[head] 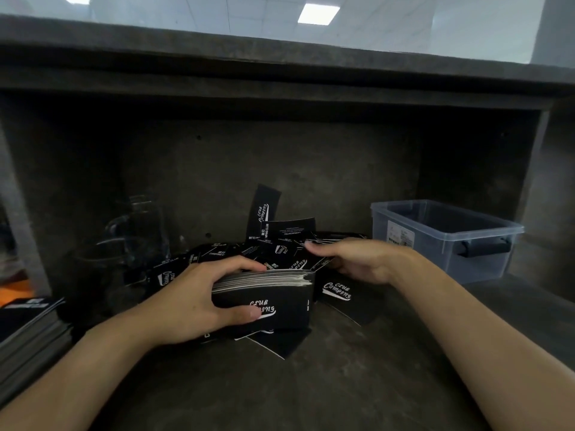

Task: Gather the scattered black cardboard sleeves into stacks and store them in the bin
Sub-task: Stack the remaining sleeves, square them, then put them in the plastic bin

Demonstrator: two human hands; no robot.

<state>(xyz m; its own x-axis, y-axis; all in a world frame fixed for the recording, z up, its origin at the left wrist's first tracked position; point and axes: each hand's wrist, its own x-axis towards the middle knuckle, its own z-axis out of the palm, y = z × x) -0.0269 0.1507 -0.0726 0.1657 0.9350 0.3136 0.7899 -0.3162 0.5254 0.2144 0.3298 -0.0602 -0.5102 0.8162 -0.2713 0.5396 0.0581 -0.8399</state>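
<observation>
My left hand (199,300) grips a thick stack of black cardboard sleeves (273,293) with white lettering, thumb on the front face and fingers over the top edge. Behind it lies a loose pile of scattered sleeves (280,247), one leaning upright against the back wall. My right hand (351,259) reaches into the right side of that pile, fingers spread and pressing on loose sleeves; whether it has hold of one I cannot tell. The clear plastic bin (485,231) with dark handles stands at the right and looks empty.
A second stack of sleeves (34,331) lies at the left edge. Glass mugs (137,231) stand at the back left. The dark concrete counter (280,387) sits in a niche under a thick overhanging shelf (280,66), walled at the back and right.
</observation>
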